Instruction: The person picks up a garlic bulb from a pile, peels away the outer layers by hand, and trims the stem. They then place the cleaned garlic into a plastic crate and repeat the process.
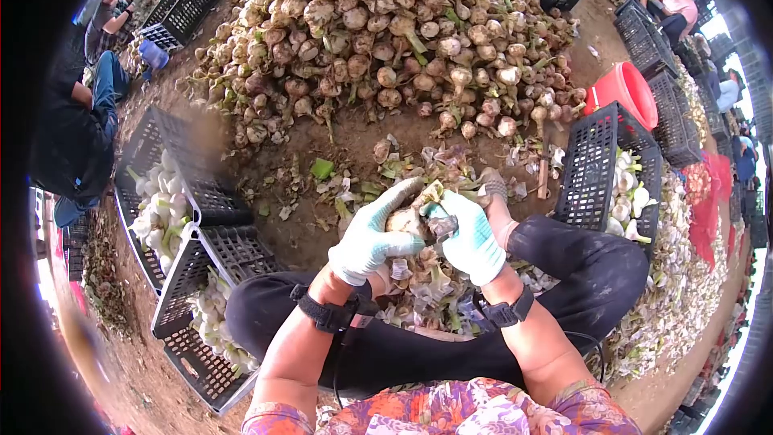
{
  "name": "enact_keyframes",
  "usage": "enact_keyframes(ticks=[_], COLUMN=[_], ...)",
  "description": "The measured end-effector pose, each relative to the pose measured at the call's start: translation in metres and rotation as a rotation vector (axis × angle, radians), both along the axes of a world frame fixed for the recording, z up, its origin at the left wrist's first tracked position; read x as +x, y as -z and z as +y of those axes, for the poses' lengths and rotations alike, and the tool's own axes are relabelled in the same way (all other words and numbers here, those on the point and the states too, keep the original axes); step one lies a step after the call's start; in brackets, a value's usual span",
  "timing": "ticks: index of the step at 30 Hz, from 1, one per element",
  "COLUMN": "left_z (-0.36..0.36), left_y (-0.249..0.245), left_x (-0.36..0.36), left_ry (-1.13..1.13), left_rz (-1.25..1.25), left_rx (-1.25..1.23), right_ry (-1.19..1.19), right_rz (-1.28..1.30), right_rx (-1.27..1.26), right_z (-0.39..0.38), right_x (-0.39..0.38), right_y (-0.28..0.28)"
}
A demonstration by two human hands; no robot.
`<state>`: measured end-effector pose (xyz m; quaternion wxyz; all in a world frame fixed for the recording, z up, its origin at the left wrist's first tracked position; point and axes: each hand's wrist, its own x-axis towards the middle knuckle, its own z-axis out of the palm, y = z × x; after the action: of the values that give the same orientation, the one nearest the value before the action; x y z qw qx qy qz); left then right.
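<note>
My left hand (pixel 372 235), in a pale glove, is closed around a garlic bulb (pixel 405 221) with dirty, brownish skin. My right hand (pixel 470 240), gloved the same way, presses its bent fingers against the bulb's right side. A dark flap, which looks like loose skin, shows between the right fingers; exactly what they pinch is hidden. Both hands are above my crossed legs, over a litter of dry garlic skins (pixel 427 286). Beyond them rises a large heap of unpeeled garlic (pixel 386 40).
Black crates with cleaned white garlic stand at my left (pixel 211 213) and right (pixel 586 169). A red bucket (pixel 624 97) is behind the right crate. People sit at the far left and upper right. More skins (pixel 668 330) cover the ground at right.
</note>
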<state>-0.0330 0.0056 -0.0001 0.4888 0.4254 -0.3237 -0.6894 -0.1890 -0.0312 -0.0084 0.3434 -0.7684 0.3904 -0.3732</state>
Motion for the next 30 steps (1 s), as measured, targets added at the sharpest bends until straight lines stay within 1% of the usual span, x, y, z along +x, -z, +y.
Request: enact_keyframes(ticks=[1, 2, 3, 4, 6, 7, 9, 10, 12, 13, 14, 16, 17, 18, 20, 21, 22, 24, 25, 26, 28, 29, 30], left_z=[0.0, 0.001, 0.0, 0.0, 0.001, 0.002, 0.006, 0.007, 0.01, 0.011, 0.01, 0.006, 0.006, 0.008, 0.013, 0.014, 0.013, 0.008, 0.008, 0.005, 0.003, 0.004, 0.006], left_y=[0.001, 0.001, -0.001, -0.001, 0.0, 0.0, 0.003, 0.007, 0.014, 0.013, 0.012, 0.012, 0.016, 0.005, 0.007, 0.008, 0.008, 0.003, 0.012, 0.017, 0.024, 0.025, 0.022], left_x=[0.0, 0.0, -0.001, -0.001, -0.002, -0.004, -0.01, -0.007, 0.0, -0.002, -0.003, -0.003, 0.002, -0.008, -0.018, -0.016, -0.016, -0.016, -0.005, -0.009, -0.005, -0.005, -0.006], left_ry=[-0.014, -0.03, -0.022, -0.017, 0.058, 0.061, 0.004, 0.004, 0.02, 0.025, 0.024, -0.056, -0.01, -0.182, -0.214, -0.207, -0.212, -0.392, -0.298, -0.361, -0.349, -0.35, -0.322], left_rz=[0.03, 0.06, 0.026, 0.027, -0.121, -0.12, 0.084, 0.084, 0.495, 0.568, 0.566, 0.734, 0.614, 0.376, -0.484, -0.526, -0.525, 0.061, 0.271, 0.469, 0.415, 0.415, 0.268], left_rx=[-0.004, -0.007, -0.005, -0.004, -0.074, -0.073, -0.062, -0.064, 0.081, 0.087, 0.082, 0.252, 0.263, 0.338, -0.364, -0.344, -0.344, -0.089, -0.007, 0.118, 0.229, 0.229, 0.086], right_ry=[0.004, -0.014, -0.031, -0.027, -0.039, 0.044, 0.023, -0.004, 0.009, 0.023, 0.021, 0.148, 0.163, 0.161, 0.182, 0.186, 0.182, 0.163, 0.133, 0.126, 0.113, 0.136, 0.138], right_rz=[0.0, -0.021, -0.041, -0.04, -0.017, 0.003, -0.034, -0.067, -0.056, -0.049, -0.051, -0.118, -0.22, -0.218, -0.266, -0.144, -0.141, -0.215, -0.223, -0.221, -0.287, -0.275, -0.275], right_rx=[-0.003, 0.059, 0.123, 0.124, 0.151, 0.059, 0.084, 0.109, 0.114, 0.119, 0.114, 0.181, 0.264, 0.264, 0.411, 0.383, 0.381, 0.249, 0.42, 0.421, 0.39, 0.347, 0.349], right_z=[-0.001, -0.002, -0.003, -0.003, -0.003, 0.001, 0.003, 0.002, 0.0, -0.001, 0.001, 0.007, 0.007, 0.007, 0.008, 0.01, 0.012, 0.014, 0.015, 0.016, 0.017, 0.016, 0.016], right_x=[-0.002, -0.004, -0.006, -0.009, -0.014, -0.015, -0.014, -0.014, -0.013, -0.012, -0.011, -0.004, -0.001, -0.001, -0.001, 0.0, 0.001, 0.002, 0.0, -0.001, -0.002, 0.0, -0.002], right_y=[-0.004, -0.011, -0.015, -0.012, -0.007, -0.01, -0.016, -0.018, -0.007, -0.003, -0.001, -0.003, -0.001, 0.0, 0.003, -0.007, -0.011, -0.016, -0.019, -0.021, -0.025, -0.026, -0.028])
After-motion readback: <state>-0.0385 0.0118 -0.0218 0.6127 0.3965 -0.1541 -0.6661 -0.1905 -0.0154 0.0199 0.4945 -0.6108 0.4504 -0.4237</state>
